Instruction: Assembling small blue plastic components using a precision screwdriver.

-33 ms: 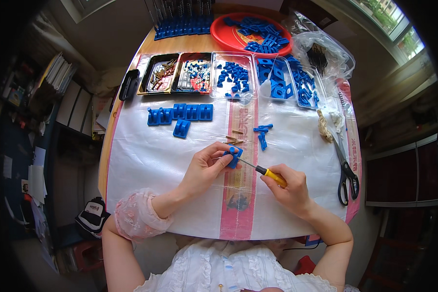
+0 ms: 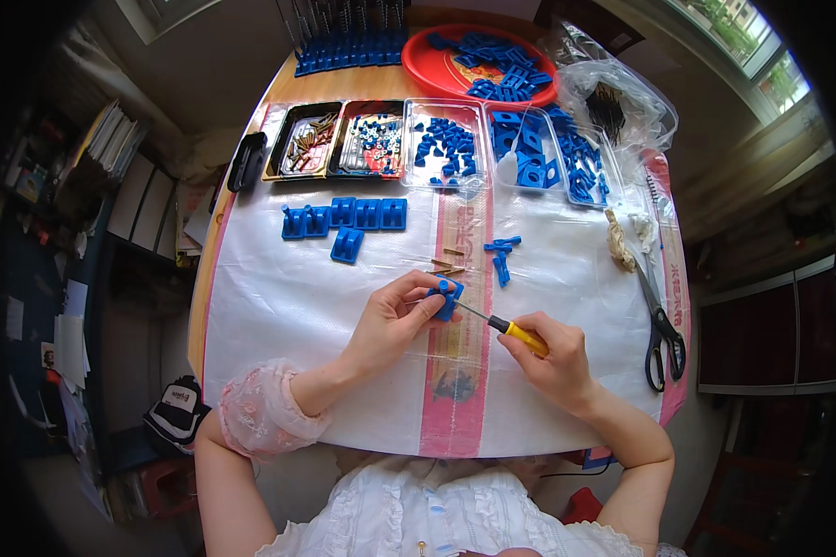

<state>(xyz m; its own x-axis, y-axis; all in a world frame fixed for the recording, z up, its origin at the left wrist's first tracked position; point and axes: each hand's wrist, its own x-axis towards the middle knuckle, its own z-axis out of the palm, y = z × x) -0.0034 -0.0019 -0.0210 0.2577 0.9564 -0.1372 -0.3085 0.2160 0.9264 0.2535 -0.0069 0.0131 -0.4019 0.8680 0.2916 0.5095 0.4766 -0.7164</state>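
Between the thumb and fingers of my left hand (image 2: 401,314) is a small blue plastic part (image 2: 449,290), held over the middle of the table. My right hand (image 2: 550,357) is closed around the yellow and black handle of a screwdriver (image 2: 522,335). Its metal shaft reaches left, and the tip meets the blue part; the exact contact is hidden. Just beyond my left fingers lie several brass-coloured pins (image 2: 450,263). To their right are a few narrow blue pieces (image 2: 502,258). Several square blue assemblies (image 2: 347,245) sit farther left.
Black trays (image 2: 271,167) and clear trays (image 2: 482,176) of small parts line the far side. Behind them are a red basin (image 2: 422,82) of blue pieces and a blue rack (image 2: 348,58) with upright metal rods. Black scissors (image 2: 661,334) and a crumpled plastic bag (image 2: 622,93) lie on the right.
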